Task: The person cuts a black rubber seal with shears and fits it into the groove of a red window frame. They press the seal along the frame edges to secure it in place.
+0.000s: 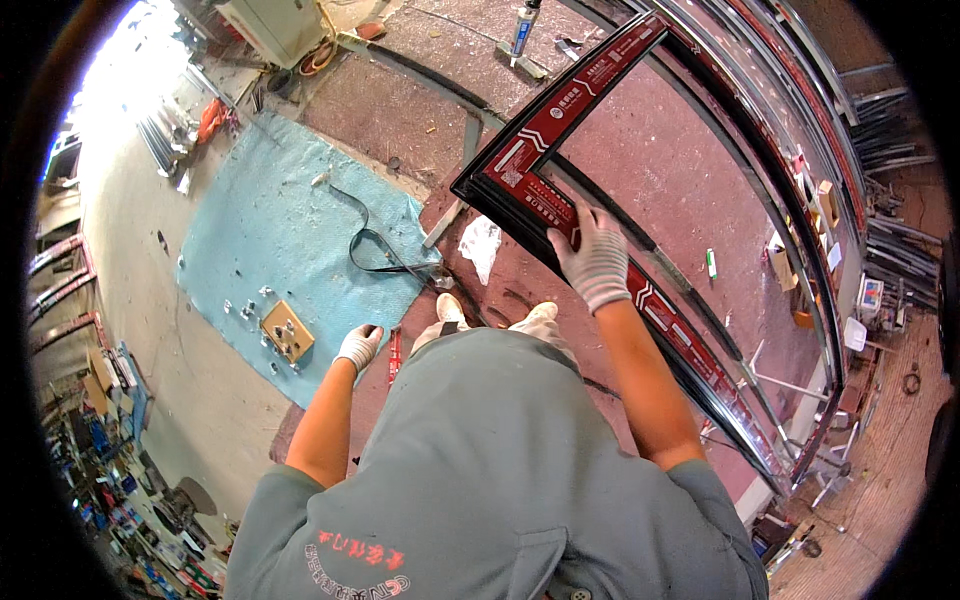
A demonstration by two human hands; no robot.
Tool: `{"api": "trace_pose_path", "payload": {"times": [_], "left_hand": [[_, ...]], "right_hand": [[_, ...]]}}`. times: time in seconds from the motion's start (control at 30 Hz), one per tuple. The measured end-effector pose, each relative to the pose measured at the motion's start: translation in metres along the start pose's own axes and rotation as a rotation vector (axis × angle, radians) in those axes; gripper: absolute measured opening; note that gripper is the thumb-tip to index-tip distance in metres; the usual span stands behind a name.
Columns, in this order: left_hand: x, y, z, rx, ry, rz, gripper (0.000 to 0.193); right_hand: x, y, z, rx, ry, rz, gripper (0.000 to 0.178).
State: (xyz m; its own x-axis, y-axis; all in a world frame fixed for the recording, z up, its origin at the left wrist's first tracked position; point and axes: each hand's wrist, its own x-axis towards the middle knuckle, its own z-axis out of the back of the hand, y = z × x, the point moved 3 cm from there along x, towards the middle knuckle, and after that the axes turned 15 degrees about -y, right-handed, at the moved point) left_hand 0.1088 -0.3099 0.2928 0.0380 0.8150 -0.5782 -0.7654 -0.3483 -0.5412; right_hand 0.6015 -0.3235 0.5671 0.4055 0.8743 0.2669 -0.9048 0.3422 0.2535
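Note:
A large dark window frame, its faces covered in red printed film, stands at my right side. My right hand, in a striped glove, grips its near bar close to the corner, thumb and fingers on opposite edges. My left hand, also gloved, is beside my left thigh with its fingers curled in; what they hold, if anything, is hidden. Beyond that hand lies a blue sheet on the floor. On it are a small tan board with metal fittings and a looped black strip.
A sealant tube stands beyond the frame. White crumpled plastic lies near my feet. Long profiles are stacked at the far right. Tools and parts crowd the lower left, and a pale cabinet stands at the back.

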Motion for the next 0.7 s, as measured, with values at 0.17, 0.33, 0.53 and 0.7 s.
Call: {"api": "trace_pose_path", "payload": {"times": [0.17, 0.33, 0.53, 0.7], "left_hand": [[0.015, 0.02, 0.014, 0.027, -0.026, 0.013, 0.038], [0.02, 0.019, 0.028, 0.042, -0.019, -0.018, 0.039], [0.024, -0.011, 0.034, -0.024, 0.085, 0.071, 0.038], [0.038, -0.02, 0.036, -0.055, 0.067, 0.014, 0.04]], "right_hand": [[-0.056, -0.064, 0.016, -0.095, -0.122, 0.021, 0.075], [-0.079, -0.087, 0.031, -0.049, -0.207, -0.005, 0.076], [-0.077, -0.088, 0.027, -0.122, -0.197, 0.027, 0.079], [-0.072, -0.083, 0.032, -0.147, -0.079, -0.053, 0.074]]}}
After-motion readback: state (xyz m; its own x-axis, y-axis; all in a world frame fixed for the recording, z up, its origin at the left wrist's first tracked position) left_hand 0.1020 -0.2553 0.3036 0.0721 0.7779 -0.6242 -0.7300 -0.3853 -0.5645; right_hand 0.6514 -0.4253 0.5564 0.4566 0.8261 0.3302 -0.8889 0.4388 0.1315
